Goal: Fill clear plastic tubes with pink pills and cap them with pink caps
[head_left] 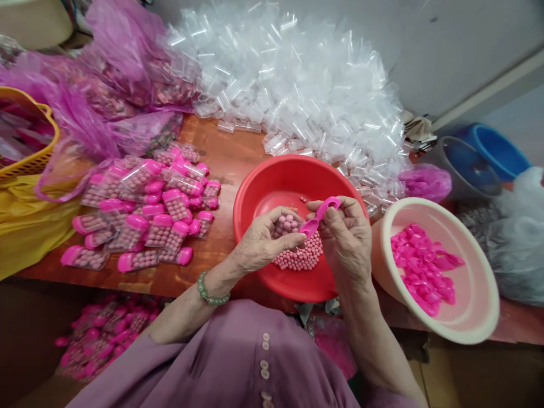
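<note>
My left hand [267, 241], with a green bead bracelet on its wrist, is closed around a see-through container [285, 225] filled with pink balls. My right hand [346, 235] pinches a bright pink plastic cap [319, 217] with a loop at its upper end. The cap's lower end meets the container's mouth near my left thumb; whether it is seated there I cannot tell. Both hands are over a red basin [263, 175], where loose pink balls [301, 255] lie at the bottom, partly hidden by my hands.
Filled containers with pink caps [148, 209] are heaped at left. Empty see-through containers [293, 79] form a big pile behind the basin. A cream tub [476, 306] of pink caps [425, 266] stands right. Purple bags [127, 51] and a yellow basket [32, 161] sit far left.
</note>
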The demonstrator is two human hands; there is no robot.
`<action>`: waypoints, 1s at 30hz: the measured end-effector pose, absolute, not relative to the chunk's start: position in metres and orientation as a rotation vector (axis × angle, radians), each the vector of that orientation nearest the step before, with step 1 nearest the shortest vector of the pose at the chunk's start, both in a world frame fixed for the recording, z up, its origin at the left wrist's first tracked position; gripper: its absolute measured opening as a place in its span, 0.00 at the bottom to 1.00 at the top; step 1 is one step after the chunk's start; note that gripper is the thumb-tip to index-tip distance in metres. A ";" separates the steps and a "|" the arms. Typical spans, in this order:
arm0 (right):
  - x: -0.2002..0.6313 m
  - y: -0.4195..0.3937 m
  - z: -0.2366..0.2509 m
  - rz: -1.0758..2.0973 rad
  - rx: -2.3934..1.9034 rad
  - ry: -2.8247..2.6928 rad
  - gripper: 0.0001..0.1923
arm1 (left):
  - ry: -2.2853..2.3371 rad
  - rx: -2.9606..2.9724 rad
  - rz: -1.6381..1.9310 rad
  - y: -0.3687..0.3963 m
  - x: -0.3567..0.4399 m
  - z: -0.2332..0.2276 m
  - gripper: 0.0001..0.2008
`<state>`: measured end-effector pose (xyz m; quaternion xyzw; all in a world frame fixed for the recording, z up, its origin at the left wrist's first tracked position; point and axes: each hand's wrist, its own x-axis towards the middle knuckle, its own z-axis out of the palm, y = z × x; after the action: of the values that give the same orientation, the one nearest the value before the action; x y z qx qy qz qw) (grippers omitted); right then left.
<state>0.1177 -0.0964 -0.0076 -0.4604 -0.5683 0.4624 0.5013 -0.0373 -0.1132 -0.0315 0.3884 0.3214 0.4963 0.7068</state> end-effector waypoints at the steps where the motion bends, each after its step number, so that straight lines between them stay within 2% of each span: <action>1: 0.115 -0.097 -0.011 1.100 -1.115 -1.362 0.10 | 0.738 0.842 1.107 -0.113 -0.037 -0.032 0.16; 6: 0.113 -0.104 -0.024 0.777 -1.164 -1.430 0.12 | 0.751 0.745 1.101 -0.111 -0.040 -0.035 0.18; 11: 0.129 -0.106 -0.023 0.410 -1.076 -1.882 0.18 | 0.689 0.729 1.076 -0.108 -0.042 -0.036 0.20; 17: 0.130 -0.100 -0.024 0.221 -0.848 -2.175 0.34 | 0.703 0.898 1.175 -0.104 -0.044 -0.039 0.15; 21: 0.127 -0.099 -0.027 0.196 -0.890 -2.111 0.28 | 0.629 0.883 1.132 -0.105 -0.044 -0.040 0.14; 30: 0.133 -0.102 -0.022 0.408 -1.097 -2.002 0.13 | 0.556 0.776 1.082 -0.105 -0.044 -0.043 0.12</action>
<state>0.1325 -0.1018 -0.0222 -0.4338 -0.7912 0.1613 0.3997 -0.0441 -0.1053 -0.0434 0.3552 0.2544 0.4952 0.7509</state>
